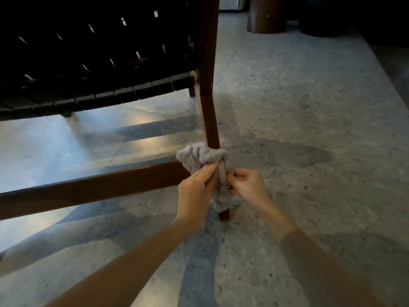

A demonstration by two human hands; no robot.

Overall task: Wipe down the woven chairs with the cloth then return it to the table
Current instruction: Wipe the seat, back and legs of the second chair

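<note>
A woven chair with a dark strap seat (95,69) and a brown wooden frame fills the upper left. Its front leg (208,103) runs down to the floor, and a low wooden crossbar (93,191) joins it from the left. A grey cloth (199,157) is wrapped around the lower part of that leg. My left hand (195,196) grips the cloth from the left. My right hand (247,185) pinches the cloth from the right. The cloth hides the leg where the crossbar meets it.
The floor is grey speckled stone (309,129) with glare patches under the chair. A brown cylindrical base (266,15) stands at the top, with a dark rounded object (325,18) beside it. Open floor lies to the right of the chair leg.
</note>
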